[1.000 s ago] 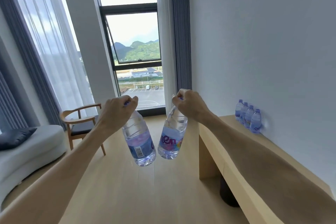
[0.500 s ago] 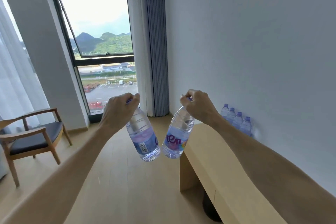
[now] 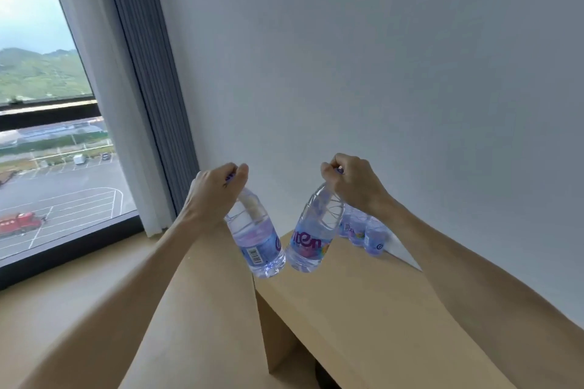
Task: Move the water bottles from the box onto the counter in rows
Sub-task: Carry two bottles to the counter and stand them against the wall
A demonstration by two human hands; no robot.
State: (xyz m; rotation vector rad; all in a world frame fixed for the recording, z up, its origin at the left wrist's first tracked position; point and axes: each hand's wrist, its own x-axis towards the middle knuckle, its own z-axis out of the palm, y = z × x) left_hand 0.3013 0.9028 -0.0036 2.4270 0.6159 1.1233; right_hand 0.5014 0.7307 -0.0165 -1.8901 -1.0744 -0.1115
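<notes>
Left hand [image 3: 218, 191] fingers [image 3: 241, 171] curled round the cap end of a water bottle [image 3: 256, 238] — it hangs tilted, base toward the other one, barcode facing the camera. Right hand [image 3: 354, 183] fingers [image 3: 328, 167] likewise clenched on the neck of a second bottle [image 3: 311, 237], tilted the opposite way, purple lettering showing. The two bases hang just beside each other, possibly touching; hard to tell at this angle. Both hang in the air over the near-left end of the wooden surface [image 3: 363, 309]. Behind the right wrist, a row of bottles [image 3: 366, 235] stands on the surface against the white wall [image 3: 379, 73] — partly hidden, count unclear. Window [image 3: 47, 136] and grey curtain [image 3: 148, 88] to the left.
</notes>
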